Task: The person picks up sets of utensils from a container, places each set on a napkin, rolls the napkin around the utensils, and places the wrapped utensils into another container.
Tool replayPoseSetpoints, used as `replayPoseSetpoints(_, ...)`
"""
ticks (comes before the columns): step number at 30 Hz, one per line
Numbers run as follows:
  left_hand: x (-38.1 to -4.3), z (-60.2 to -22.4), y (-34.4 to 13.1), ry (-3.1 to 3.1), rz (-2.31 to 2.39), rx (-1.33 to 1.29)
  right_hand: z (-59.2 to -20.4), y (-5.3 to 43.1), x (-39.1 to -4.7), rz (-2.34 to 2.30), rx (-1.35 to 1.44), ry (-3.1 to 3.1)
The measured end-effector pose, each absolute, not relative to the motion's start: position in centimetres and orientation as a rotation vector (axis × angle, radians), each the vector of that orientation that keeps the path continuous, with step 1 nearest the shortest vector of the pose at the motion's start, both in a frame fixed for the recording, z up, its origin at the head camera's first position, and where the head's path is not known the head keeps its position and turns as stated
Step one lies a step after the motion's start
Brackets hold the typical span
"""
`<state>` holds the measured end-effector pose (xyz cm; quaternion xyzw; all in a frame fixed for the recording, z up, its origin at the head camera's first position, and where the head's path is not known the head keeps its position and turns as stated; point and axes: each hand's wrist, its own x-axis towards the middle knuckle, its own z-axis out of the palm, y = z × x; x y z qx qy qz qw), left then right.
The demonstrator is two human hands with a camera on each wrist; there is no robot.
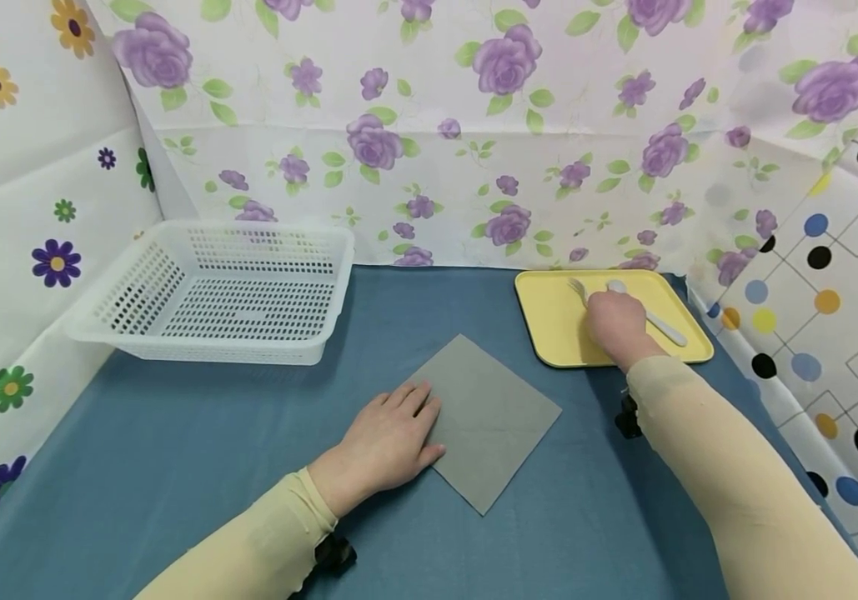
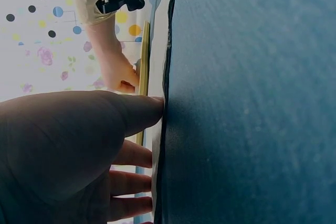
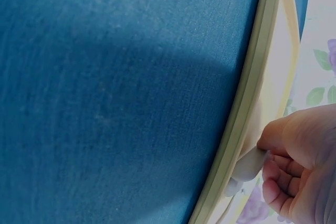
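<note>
A grey square napkin (image 1: 492,417) lies turned like a diamond on the blue cloth. My left hand (image 1: 391,437) rests on its left corner, fingers spread and thumb (image 2: 144,113) at the edge. Over the yellow tray (image 1: 556,342), my right hand (image 1: 618,321) pinches a fork (image 1: 577,289) by its grey handle (image 3: 249,164) between thumb and fingers. The fork's tines point to the back left, and the hand covers much of its length. Beside it on the tray lies a second utensil with a grey handle (image 1: 664,327), its middle hidden by the hand.
At the back left stands a white perforated plastic basket (image 1: 226,350). Blue cloth (image 1: 248,442) covers the table. Flower-printed sheets (image 1: 444,200) hang behind and at the left, and a dotted sheet (image 1: 796,333) borders the right side.
</note>
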<state>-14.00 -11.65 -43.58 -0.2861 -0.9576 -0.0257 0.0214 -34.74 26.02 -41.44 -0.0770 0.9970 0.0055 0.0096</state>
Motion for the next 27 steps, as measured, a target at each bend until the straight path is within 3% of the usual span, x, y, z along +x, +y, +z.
replayPoseSetpoints(27, -14.1, -43.4, -11.6, -2.985, -0.098, -0.888, -39.4, 23.8, -32.2, -0.276, -0.319, 3.221)
